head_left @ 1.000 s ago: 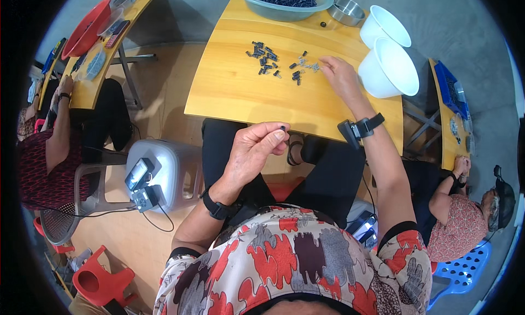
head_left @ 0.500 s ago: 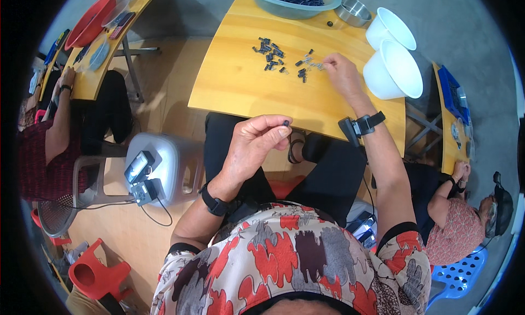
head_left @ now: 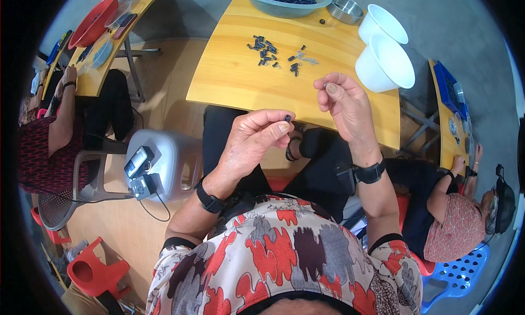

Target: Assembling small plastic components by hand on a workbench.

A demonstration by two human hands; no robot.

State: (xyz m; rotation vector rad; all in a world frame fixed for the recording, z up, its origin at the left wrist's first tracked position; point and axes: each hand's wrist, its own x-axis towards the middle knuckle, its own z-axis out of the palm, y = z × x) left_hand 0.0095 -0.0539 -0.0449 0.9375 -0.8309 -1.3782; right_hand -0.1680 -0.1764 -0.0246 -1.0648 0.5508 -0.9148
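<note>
a person's left hand [head_left: 249, 137] pinches a small black cylindrical part [head_left: 287, 118] between thumb and forefinger at the near edge of a yellow wooden table [head_left: 224, 74], while the right hand [head_left: 349, 104], fingers curled, grips a tiny silvery piece [head_left: 326, 85] at its fingertips. beyond them lie a loose pile of black parts [head_left: 263, 48] and scattered pale pieces [head_left: 310, 60].
</note>
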